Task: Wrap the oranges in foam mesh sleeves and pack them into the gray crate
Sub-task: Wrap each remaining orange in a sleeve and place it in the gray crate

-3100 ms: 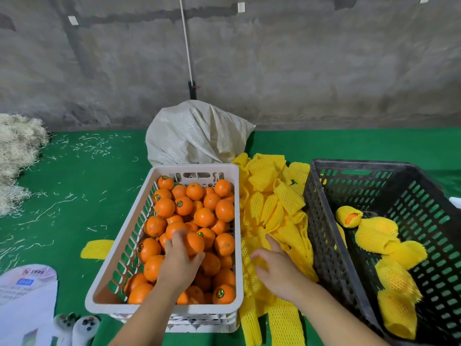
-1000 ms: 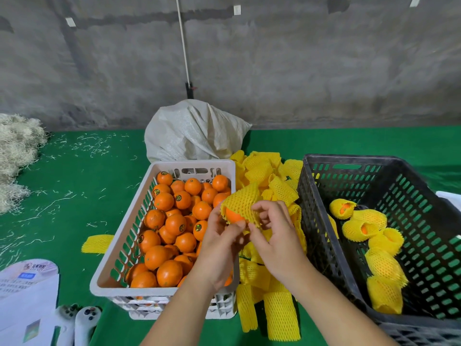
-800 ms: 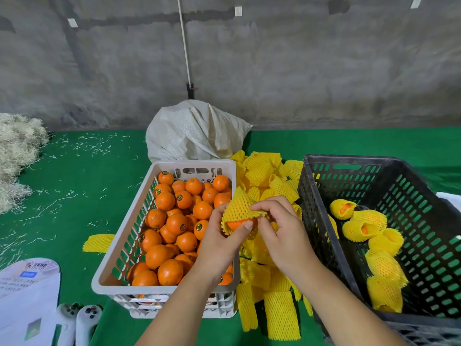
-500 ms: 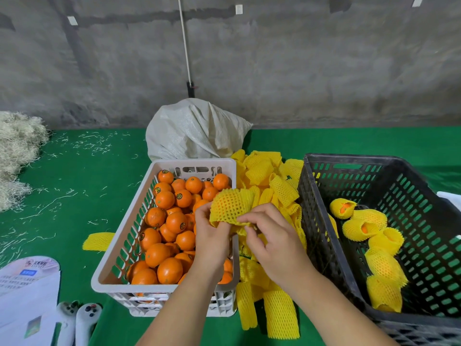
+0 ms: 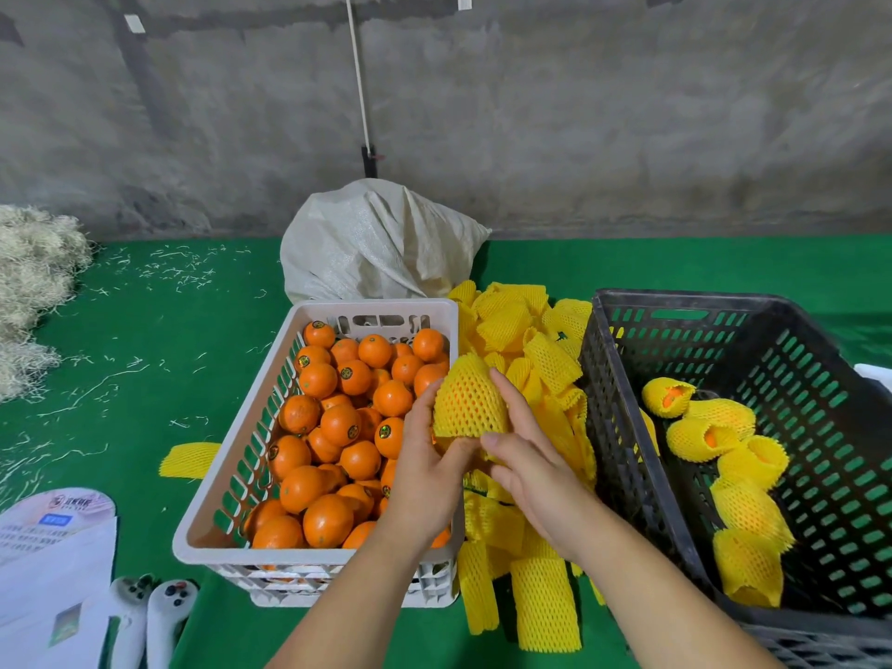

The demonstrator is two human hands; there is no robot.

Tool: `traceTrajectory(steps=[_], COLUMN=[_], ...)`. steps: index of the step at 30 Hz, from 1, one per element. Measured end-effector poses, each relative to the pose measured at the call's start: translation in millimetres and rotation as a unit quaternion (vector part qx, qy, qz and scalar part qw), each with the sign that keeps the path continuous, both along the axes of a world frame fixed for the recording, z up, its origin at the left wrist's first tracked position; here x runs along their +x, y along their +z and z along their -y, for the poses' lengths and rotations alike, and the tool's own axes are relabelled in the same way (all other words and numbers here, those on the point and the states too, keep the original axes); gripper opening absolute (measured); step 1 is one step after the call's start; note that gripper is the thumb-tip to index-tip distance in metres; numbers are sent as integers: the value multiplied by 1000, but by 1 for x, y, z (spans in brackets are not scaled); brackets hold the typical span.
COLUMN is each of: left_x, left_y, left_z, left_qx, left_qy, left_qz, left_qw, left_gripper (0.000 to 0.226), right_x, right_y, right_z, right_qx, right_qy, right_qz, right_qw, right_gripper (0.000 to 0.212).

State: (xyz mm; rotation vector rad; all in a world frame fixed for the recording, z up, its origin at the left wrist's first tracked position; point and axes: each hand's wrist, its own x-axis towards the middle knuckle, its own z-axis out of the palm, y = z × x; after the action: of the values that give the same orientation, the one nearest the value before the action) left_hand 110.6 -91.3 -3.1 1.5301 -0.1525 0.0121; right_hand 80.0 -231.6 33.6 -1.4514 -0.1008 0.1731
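An orange inside a yellow foam mesh sleeve (image 5: 469,403) is held up between both hands above the gap between the crates. My left hand (image 5: 429,470) grips it from the left and below. My right hand (image 5: 526,456) holds its right side, fingers along the mesh. The white crate (image 5: 231,456) on the left is full of bare oranges (image 5: 340,422). The gray crate (image 5: 622,417) on the right holds several wrapped oranges (image 5: 724,451). A heap of empty yellow sleeves (image 5: 536,359) lies between the crates.
A white woven sack (image 5: 376,243) stands behind the white crate. One loose sleeve (image 5: 188,458) lies left of that crate. Papers (image 5: 53,548) and two white controllers (image 5: 149,615) lie at the bottom left. Pale straw (image 5: 34,282) is heaped at the far left on the green mat.
The sleeve has been pulled down over the orange, which now shows only through the mesh. Both hands have shifted slightly to the right with it.
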Motion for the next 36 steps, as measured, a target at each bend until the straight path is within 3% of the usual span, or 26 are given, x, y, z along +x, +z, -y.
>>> traceTrajectory(steps=[4,9,11,13,16,18,21,24,27,29,31,33,36], left_x=[2,2,10,22,47,65,78,75,72,71,70,71,70], left_y=[-6,-17,-20,-23,-39,-57,-81,-98,-108,-109,-107,-104,-98], left_z=[6,14,6,-5,-29,-45,-59,-65,-59,-55,-55,-58,-62], left_qx=[47,102,134,154,205,342,547,601,635,671,694,688,648], left_qy=[8,-130,-146,-115,1,51,-34,-154,-174,-143,-113,-100,-86], left_qz=[4,-6,38,79,56,23,-109,-213,-223,-195,-158,-144,-137], left_qw=[999,986,979,978,977,938,829,755,719,701,693,704,744], left_gripper=[69,76,67,53,41,48,66,83,95,83,66,56,59], right_x=[4,22,28,34,38,40,42,47,46,47,54,63,76], right_y=[-13,-23,-24,-26,-28,-30,-35,-39,-42,-48,-58,-72,-93], right_z=[-6,25,53,85,124,138,144,136,122,112,101,89,82], right_qx=[-7,80,133,164,190,159,113,-55,-303,-533,-695,-720,-696], right_qy=[-127,-209,-233,-289,-405,-501,-557,-514,-421,-308,-142,20,124], right_qz=[21,-27,-53,-54,-29,-19,-67,-84,33,99,106,15,-142], right_qw=[992,974,962,942,894,851,820,852,854,782,697,693,693], right_gripper=[50,49,48,46,46,50,73,70,57,54,56,58,56])
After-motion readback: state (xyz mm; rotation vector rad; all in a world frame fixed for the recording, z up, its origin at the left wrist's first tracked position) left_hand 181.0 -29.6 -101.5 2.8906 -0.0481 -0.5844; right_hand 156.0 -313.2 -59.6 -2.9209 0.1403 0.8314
